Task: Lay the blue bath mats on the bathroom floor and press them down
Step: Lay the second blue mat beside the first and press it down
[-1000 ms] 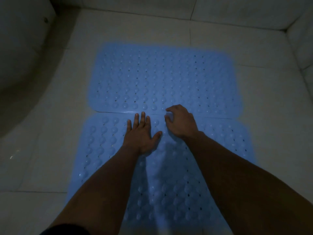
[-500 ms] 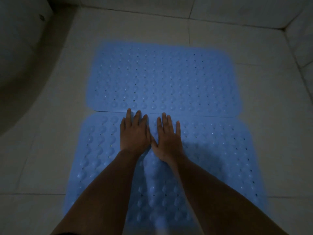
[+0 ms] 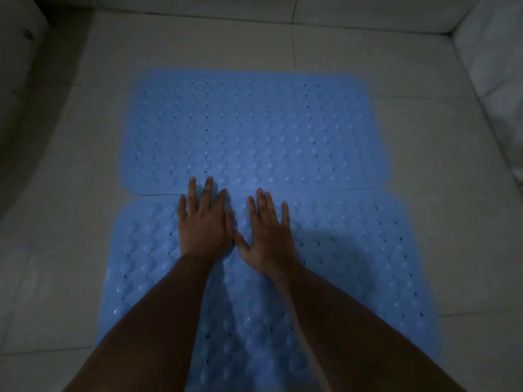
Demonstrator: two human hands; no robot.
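Two blue bath mats with bumps and small holes lie flat on the pale tiled floor, one behind the other. The far mat (image 3: 254, 128) meets the near mat (image 3: 353, 250) along a seam across the middle of the view. My left hand (image 3: 205, 222) presses flat on the near mat with straight fingers, and its fingertips reach over the seam onto the far mat. My right hand (image 3: 267, 230) lies flat beside it on the near mat, fingers straight, fingertips just short of the seam. The two thumbs nearly touch.
White tiled floor (image 3: 424, 154) surrounds the mats. A tiled wall (image 3: 489, 52) rises at the right and along the back. A dark curved fixture (image 3: 25, 80) fills the left side. The light is dim.
My right hand went from curled at the seam to flat beside my left hand. Both hands have since slid forward, the left fingertips now over the seam.
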